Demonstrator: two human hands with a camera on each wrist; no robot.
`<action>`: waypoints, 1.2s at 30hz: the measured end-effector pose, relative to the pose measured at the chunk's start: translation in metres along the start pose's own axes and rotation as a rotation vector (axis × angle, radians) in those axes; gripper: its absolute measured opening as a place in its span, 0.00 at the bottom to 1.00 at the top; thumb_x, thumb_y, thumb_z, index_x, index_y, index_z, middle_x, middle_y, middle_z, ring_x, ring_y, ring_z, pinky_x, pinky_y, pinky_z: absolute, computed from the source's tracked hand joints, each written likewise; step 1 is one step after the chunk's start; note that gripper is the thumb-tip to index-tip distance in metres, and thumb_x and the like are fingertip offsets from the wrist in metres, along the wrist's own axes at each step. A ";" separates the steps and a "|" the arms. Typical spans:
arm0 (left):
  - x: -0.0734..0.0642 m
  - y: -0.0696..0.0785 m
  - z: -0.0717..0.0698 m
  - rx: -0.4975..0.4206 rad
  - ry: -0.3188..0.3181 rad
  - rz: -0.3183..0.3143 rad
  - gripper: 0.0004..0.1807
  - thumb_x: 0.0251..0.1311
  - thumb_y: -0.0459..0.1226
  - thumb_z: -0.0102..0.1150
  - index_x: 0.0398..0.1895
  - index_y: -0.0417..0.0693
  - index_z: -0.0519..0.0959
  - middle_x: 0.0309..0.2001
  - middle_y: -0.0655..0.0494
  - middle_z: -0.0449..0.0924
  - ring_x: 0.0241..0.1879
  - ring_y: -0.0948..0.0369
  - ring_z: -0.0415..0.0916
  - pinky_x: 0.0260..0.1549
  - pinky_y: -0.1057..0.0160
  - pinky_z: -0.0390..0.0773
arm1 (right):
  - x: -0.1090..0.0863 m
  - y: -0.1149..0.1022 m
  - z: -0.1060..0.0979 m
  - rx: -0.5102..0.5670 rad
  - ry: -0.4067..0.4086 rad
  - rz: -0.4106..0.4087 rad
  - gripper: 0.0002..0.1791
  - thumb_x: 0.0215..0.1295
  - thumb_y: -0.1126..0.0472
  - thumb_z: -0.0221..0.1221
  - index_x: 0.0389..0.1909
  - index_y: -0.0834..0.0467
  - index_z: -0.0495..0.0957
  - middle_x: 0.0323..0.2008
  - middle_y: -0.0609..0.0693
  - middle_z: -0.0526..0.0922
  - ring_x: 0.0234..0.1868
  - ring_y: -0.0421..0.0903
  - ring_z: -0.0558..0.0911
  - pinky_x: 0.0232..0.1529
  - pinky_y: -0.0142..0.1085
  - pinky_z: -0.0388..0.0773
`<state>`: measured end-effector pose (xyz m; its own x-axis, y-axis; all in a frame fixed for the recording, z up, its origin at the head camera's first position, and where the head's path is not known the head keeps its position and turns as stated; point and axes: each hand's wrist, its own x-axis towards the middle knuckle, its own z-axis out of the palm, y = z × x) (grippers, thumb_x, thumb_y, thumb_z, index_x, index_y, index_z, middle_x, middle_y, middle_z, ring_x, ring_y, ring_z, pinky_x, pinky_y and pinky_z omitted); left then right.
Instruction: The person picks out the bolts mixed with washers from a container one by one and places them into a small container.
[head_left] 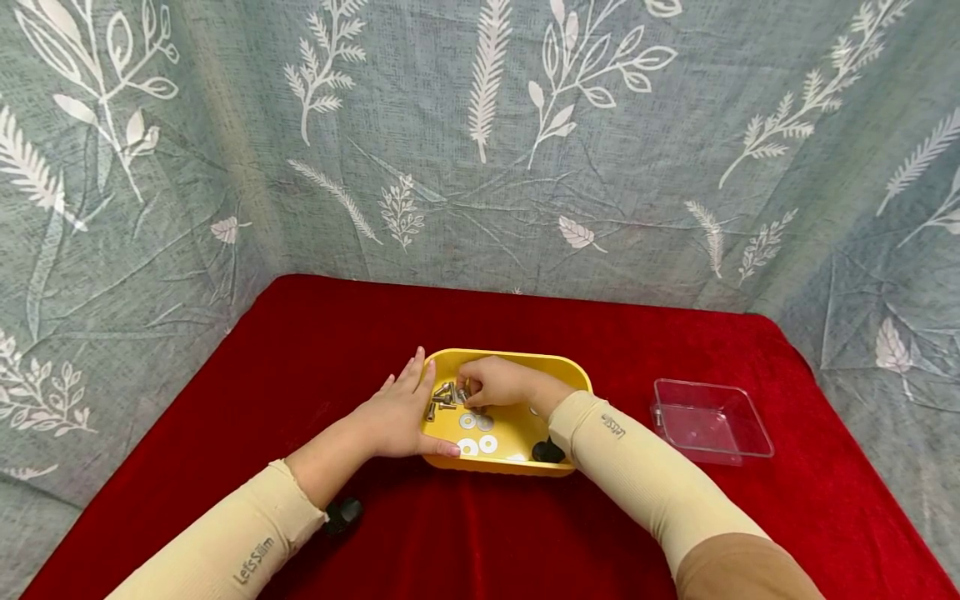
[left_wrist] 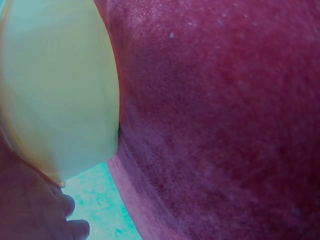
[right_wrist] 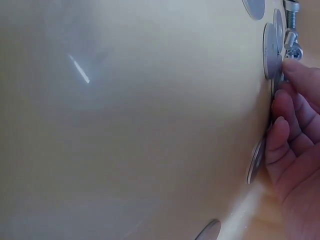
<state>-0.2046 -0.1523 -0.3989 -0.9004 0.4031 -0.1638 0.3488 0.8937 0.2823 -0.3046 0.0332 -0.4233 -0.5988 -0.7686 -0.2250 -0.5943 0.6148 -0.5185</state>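
A yellow bin [head_left: 517,429] stands on the red cloth, with metal socket-head bolts [head_left: 444,398] at its left end and flat washers [head_left: 487,443] across its floor. My left hand [head_left: 401,417] rests against the bin's left end, fingers straight and thumb on the front rim. Inside the bin, my right hand [head_left: 495,382] pinches a bolt [head_left: 462,395] beside the others. In the right wrist view, the fingertips partly hide the held bolt, with washers [right_wrist: 270,50] close by. The left wrist view shows the bin's outer wall [left_wrist: 60,90].
A clear plastic box [head_left: 712,421] stands to the right on the red cloth [head_left: 360,321]. Black objects lie in the bin's front right corner [head_left: 547,451] and by the left forearm [head_left: 343,515]. A patterned curtain [head_left: 450,167] hangs behind.
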 end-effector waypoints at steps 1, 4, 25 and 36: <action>0.000 0.000 0.000 0.000 0.001 0.000 0.69 0.37 0.73 0.53 0.70 0.36 0.36 0.70 0.40 0.22 0.70 0.49 0.29 0.64 0.44 0.45 | 0.000 0.000 0.000 -0.003 0.000 -0.004 0.06 0.58 0.62 0.61 0.36 0.54 0.75 0.20 0.44 0.76 0.20 0.36 0.71 0.24 0.26 0.69; 0.000 0.000 0.000 -0.003 0.003 0.002 0.70 0.37 0.73 0.53 0.70 0.35 0.36 0.70 0.40 0.22 0.70 0.49 0.29 0.64 0.44 0.45 | 0.000 0.002 -0.001 0.007 0.000 -0.015 0.05 0.58 0.62 0.61 0.35 0.54 0.75 0.21 0.43 0.77 0.21 0.36 0.72 0.25 0.26 0.70; 0.001 0.000 0.000 0.008 0.006 -0.001 0.71 0.36 0.74 0.53 0.69 0.34 0.34 0.70 0.40 0.23 0.70 0.49 0.29 0.64 0.45 0.45 | -0.013 -0.007 -0.031 0.136 0.049 -0.044 0.05 0.56 0.64 0.63 0.33 0.55 0.78 0.27 0.42 0.81 0.29 0.39 0.78 0.31 0.28 0.75; 0.001 0.000 0.001 0.006 0.014 -0.006 0.71 0.36 0.73 0.54 0.69 0.33 0.35 0.70 0.39 0.25 0.70 0.49 0.30 0.64 0.45 0.45 | -0.037 -0.009 -0.055 0.150 0.088 -0.084 0.07 0.57 0.63 0.63 0.36 0.57 0.79 0.28 0.43 0.81 0.32 0.39 0.78 0.35 0.30 0.75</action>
<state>-0.2051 -0.1514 -0.4003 -0.9061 0.3946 -0.1527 0.3445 0.8975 0.2755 -0.3067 0.0657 -0.3646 -0.5990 -0.7938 -0.1056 -0.5617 0.5104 -0.6512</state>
